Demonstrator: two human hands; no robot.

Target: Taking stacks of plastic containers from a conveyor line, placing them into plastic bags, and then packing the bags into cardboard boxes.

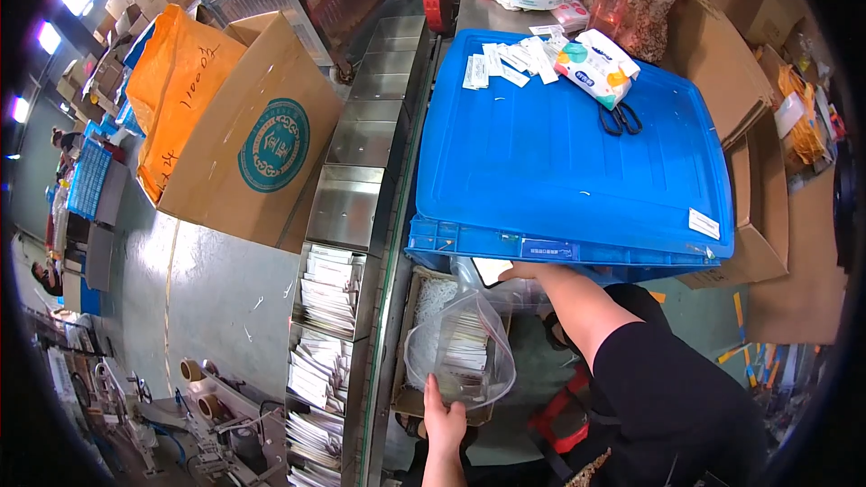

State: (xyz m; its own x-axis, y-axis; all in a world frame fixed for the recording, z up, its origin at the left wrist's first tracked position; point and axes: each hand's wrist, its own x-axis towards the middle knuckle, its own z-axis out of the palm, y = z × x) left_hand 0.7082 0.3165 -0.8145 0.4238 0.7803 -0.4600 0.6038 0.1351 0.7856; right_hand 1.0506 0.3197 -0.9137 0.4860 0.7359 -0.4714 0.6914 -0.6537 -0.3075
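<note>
My left hand [443,419] is at the near rim of a clear plastic bag [502,352], its fingers closed on the film. The bag lines a carton [403,388] and stands open, with a stack of thin white packets [467,345] inside. My right hand [521,271] reaches just under the front edge of a blue lidded bin [577,162]. It grips a flat, dark-edged thing with a white face, like a phone [492,271]; the bin partly hides this hand.
A metal trough conveyor [347,207] runs on the left, its near compartments filled with white packets [329,289]. A large carton [244,144] with an orange sack stands beyond. On the bin lie loose packets [510,61], a tissue pack [597,68] and black scissors [619,119].
</note>
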